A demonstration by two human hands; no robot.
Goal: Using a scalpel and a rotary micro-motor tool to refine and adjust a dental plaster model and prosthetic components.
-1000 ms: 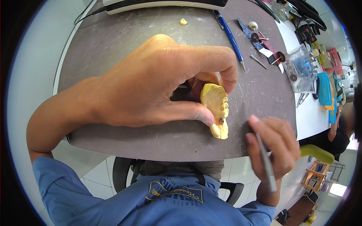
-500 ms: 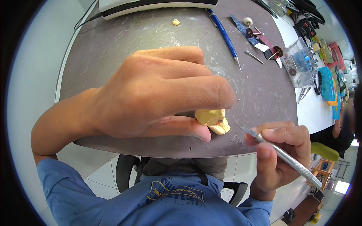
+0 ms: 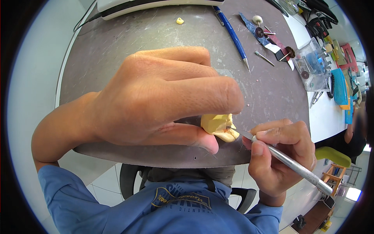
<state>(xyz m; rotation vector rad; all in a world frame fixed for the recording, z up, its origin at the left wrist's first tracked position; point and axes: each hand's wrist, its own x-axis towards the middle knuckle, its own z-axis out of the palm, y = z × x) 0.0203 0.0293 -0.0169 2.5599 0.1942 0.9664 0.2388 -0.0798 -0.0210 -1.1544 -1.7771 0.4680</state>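
Observation:
My left hand is closed round a small pale-yellow dental model, gripping it between thumb and curled fingers above the table's near edge. Much of the model is hidden behind those fingers; a reddish mark shows on its right side. In a pen-like pinch, my right hand holds a silver craft knife with a knurled handle. The knife's thin blade points left, and its tip meets the model's right side near the reddish mark.
Beyond my hands lie a small yellow piece, a blue mechanical pencil and a metal bur. Rotary brushes and abrasive strips sit at far right, beside a clear plastic box. A white device stands at the back.
My right hand has moved left with the craft knife, bringing the blade from just off the dental model to contact with it. My left hand keeps its grip, the model slightly turned.

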